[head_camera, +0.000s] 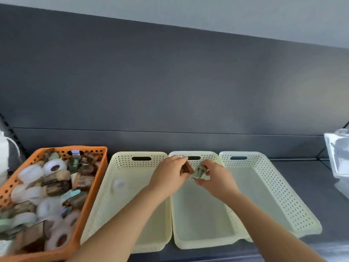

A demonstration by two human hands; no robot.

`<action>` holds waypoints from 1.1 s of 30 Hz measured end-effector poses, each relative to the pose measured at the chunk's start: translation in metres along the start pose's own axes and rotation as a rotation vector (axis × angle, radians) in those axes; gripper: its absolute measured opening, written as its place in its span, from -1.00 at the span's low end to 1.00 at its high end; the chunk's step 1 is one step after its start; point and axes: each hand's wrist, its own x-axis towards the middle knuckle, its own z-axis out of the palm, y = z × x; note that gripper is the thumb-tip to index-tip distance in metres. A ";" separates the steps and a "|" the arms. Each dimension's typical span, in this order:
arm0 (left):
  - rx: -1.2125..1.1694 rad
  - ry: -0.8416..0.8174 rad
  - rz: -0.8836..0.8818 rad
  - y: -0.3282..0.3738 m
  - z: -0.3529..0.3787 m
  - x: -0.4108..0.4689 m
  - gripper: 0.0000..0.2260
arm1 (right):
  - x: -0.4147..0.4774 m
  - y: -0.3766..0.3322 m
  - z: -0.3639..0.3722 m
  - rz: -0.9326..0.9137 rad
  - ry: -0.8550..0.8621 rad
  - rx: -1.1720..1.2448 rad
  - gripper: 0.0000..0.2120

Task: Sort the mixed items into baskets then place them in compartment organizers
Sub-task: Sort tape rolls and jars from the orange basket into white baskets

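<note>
A dark grey wall [170,82] fills the room behind the fingers, and a grey table [311,176] runs beneath them. Three cream baskets sit side by side: the middle basket [198,220] lies directly below both sets of fingers, the left basket [103,195] just to their left, the right basket [273,190] just to their right. Farther left of the fingers stands an orange basket [102,159] heaped with mixed items [54,178]: white rolls, wood blocks, greenish bits. Far right of the fingers is a clear box [338,154].

The left hand [168,176] has its fingers curled, pinching a brown wood block [186,168]. The right hand [217,178] pinches a small greenish piece [200,171], blurred, almost touching the block. Both are held over the middle basket's far end. One white roll [119,184] lies in the left basket, left of the fingers.
</note>
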 end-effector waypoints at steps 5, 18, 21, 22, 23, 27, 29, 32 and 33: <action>0.338 -0.129 -0.100 0.016 0.039 0.022 -0.79 | 0.012 0.031 0.001 -0.055 -0.145 -0.118 -0.59; 0.566 -0.332 -0.236 0.020 0.056 0.028 -0.69 | 0.041 0.040 0.018 -0.226 -0.202 -0.404 -0.77; 0.534 -0.308 -0.216 0.019 0.051 0.025 -0.70 | 0.043 0.040 0.017 -0.247 -0.196 -0.394 -0.79; 0.511 -0.290 -0.198 0.018 0.047 0.023 -0.73 | 0.043 0.039 0.017 -0.252 -0.188 -0.385 -0.80; 0.481 -0.268 -0.175 0.017 0.042 0.020 -0.77 | 0.043 0.038 0.016 -0.259 -0.175 -0.374 -0.81; 0.360 -0.136 -0.103 0.007 0.013 -0.002 -0.83 | 0.042 0.020 0.014 -0.314 -0.094 -0.309 -0.84; 0.352 -0.050 -0.089 -0.002 -0.005 -0.018 -0.83 | 0.039 0.003 0.016 -0.332 -0.057 -0.256 -0.83; 0.385 0.045 -0.120 -0.017 -0.036 -0.046 -0.81 | 0.031 -0.028 0.021 -0.380 -0.027 -0.145 -0.73; 0.405 0.060 -0.139 -0.023 -0.048 -0.057 -0.79 | 0.027 -0.041 0.024 -0.414 -0.019 -0.122 -0.71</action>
